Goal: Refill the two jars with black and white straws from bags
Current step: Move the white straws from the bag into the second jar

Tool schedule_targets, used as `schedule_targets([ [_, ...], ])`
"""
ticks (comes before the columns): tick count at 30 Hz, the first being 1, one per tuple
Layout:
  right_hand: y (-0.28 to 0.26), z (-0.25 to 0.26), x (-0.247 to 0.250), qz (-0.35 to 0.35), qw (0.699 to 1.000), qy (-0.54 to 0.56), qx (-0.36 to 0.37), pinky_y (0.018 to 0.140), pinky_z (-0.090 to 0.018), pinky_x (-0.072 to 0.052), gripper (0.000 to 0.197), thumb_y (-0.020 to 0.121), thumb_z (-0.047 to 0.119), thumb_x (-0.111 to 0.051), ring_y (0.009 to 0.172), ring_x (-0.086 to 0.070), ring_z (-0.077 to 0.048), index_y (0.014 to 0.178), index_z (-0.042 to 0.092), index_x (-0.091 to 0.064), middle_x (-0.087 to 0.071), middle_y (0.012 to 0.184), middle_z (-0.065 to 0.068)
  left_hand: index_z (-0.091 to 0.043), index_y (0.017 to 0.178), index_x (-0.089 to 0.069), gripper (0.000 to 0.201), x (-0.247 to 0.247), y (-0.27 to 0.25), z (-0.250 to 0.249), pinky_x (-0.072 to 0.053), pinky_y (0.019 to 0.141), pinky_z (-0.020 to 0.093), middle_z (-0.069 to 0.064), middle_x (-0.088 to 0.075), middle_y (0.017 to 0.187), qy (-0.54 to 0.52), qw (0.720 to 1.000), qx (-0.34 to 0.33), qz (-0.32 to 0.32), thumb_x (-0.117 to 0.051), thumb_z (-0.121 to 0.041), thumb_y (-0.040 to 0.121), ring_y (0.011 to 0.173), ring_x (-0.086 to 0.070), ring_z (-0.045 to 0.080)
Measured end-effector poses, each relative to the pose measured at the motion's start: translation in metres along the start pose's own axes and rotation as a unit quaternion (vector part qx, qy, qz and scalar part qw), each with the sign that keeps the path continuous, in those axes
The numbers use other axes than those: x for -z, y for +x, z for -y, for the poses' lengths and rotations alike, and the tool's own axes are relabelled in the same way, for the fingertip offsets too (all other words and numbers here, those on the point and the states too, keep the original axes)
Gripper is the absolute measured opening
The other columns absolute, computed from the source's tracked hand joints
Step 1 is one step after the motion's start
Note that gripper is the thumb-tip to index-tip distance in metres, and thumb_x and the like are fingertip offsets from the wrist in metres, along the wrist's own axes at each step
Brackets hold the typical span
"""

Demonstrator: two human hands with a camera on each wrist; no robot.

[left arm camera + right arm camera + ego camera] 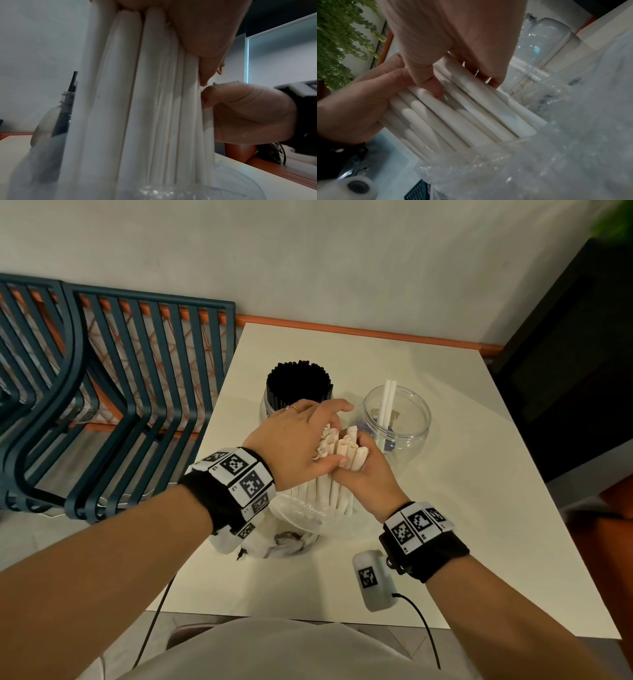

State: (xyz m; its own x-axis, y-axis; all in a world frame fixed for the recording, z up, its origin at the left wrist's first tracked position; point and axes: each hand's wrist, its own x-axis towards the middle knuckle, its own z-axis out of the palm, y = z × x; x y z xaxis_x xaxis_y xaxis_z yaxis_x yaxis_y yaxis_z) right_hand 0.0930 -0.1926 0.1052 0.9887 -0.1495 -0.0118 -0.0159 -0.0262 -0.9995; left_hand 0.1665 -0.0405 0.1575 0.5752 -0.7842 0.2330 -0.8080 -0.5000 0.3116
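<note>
Behind the white table (479,474), slatted blue chairs (102,392) line the wall, and a small grey tagged device (373,580) with a cable lies near the right wrist. Both hands wrap one upright bundle of white straws (337,470) rising from a crumpled clear bag (294,518) — left hand (298,440) curled over the top, right hand (363,477) gripping the side. Beyond them, the left jar (274,405) is packed with black straws (299,385); the right jar (397,419) holds just two white straws (387,405).

Black wristbands (212,501) with white coded tags
</note>
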Motion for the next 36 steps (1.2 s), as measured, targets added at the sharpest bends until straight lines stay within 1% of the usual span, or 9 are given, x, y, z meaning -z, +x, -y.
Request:
schedule_targets([
  [6,0.007,0.004,-0.001,0.013,1.000,-0.007,-0.003,0.073,-0.016,-0.049,0.038,0.065,0.010,-0.067,0.081,-0.062,0.001,0.098,0.025,-0.055,-0.063,0.094,0.002,-0.024,0.143,-0.022,0.076,0.002,-0.001,0.000,-0.044,0.096,0.035,-0.009,-0.057,0.120,-0.021,1.000,0.003,-0.005,-0.058,-0.049,0.080,0.119,-0.047,0.016],
  [12,0.009,0.004,0.000,-0.009,1.000,0.002,-0.008,0.076,-0.019,-0.049,0.037,0.064,0.013,-0.070,0.083,-0.063,-0.002,0.097,0.023,-0.057,-0.064,0.091,0.006,-0.024,0.143,-0.025,0.073,0.003,-0.001,-0.001,-0.044,0.095,0.033,-0.011,-0.057,0.121,-0.018,1.000,0.010,-0.008,-0.058,-0.050,0.083,0.119,-0.047,0.015],
  [19,0.006,0.006,-0.003,-0.027,1.000,0.003,0.008,0.069,-0.013,-0.049,0.033,0.064,0.013,-0.072,0.078,-0.063,0.006,0.094,0.018,-0.059,-0.065,0.088,0.006,-0.024,0.143,-0.025,0.077,0.003,0.000,0.000,-0.043,0.095,0.033,-0.011,-0.057,0.122,-0.016,1.000,0.006,0.000,-0.057,-0.057,0.081,0.119,-0.046,0.015],
  [22,0.003,0.009,0.000,-0.052,0.998,0.012,0.026,0.068,-0.015,-0.049,0.028,0.069,0.006,-0.071,0.074,-0.062,0.006,0.090,0.018,-0.056,-0.062,0.084,0.005,-0.023,0.142,-0.029,0.072,0.002,0.000,0.001,-0.043,0.094,0.032,-0.010,-0.058,0.120,-0.009,1.000,0.002,-0.005,-0.050,-0.060,0.083,0.118,-0.047,0.015],
  [25,0.002,0.011,0.003,-0.057,0.997,0.041,0.034,0.067,-0.014,-0.049,0.031,0.064,0.009,-0.071,0.071,-0.059,0.005,0.090,0.014,-0.054,-0.058,0.082,0.003,-0.022,0.136,-0.039,0.066,0.001,-0.001,0.002,-0.045,0.092,0.032,-0.009,-0.059,0.117,0.003,1.000,-0.010,-0.013,-0.044,-0.062,0.084,0.114,-0.049,0.015],
  [28,0.003,0.010,0.006,-0.058,0.998,0.032,0.017,0.072,-0.020,-0.050,0.029,0.064,0.013,-0.074,0.076,-0.060,-0.006,0.089,0.008,-0.059,-0.062,0.081,0.001,-0.020,0.130,-0.048,0.059,-0.002,0.000,0.003,-0.045,0.093,0.032,-0.005,-0.059,0.120,0.021,0.999,-0.015,-0.022,-0.044,-0.059,0.086,0.114,-0.051,0.017],
  [32,0.008,0.028,0.019,-0.074,0.996,0.032,0.034,0.079,-0.034,-0.053,0.018,0.082,-0.007,-0.065,0.076,-0.064,-0.019,0.082,0.009,-0.058,-0.066,0.074,0.001,-0.016,0.130,-0.053,0.058,-0.002,0.000,0.004,-0.040,0.100,0.033,0.001,-0.050,0.138,0.063,0.998,-0.010,-0.024,-0.041,-0.053,0.087,0.119,-0.050,0.022],
  [34,0.010,0.048,0.030,-0.085,0.994,0.049,0.052,0.076,-0.041,-0.054,0.012,0.081,-0.001,-0.065,0.074,-0.064,-0.025,0.086,0.006,-0.056,-0.065,0.076,-0.006,-0.017,0.130,-0.053,0.060,-0.001,0.001,0.003,-0.039,0.101,0.035,0.001,-0.050,0.138,0.059,0.998,0.008,-0.009,-0.038,-0.053,0.085,0.121,-0.049,0.022],
  [36,0.013,0.072,0.042,-0.099,0.989,0.082,0.067,0.068,-0.040,-0.055,0.013,0.078,0.005,-0.065,0.070,-0.065,-0.024,0.085,0.010,-0.056,-0.065,0.075,-0.005,-0.019,0.125,-0.057,0.057,0.001,0.002,0.001,-0.041,0.100,0.038,0.000,-0.055,0.132,0.060,0.998,0.017,-0.009,-0.038,-0.053,0.084,0.119,-0.051,0.022],
])
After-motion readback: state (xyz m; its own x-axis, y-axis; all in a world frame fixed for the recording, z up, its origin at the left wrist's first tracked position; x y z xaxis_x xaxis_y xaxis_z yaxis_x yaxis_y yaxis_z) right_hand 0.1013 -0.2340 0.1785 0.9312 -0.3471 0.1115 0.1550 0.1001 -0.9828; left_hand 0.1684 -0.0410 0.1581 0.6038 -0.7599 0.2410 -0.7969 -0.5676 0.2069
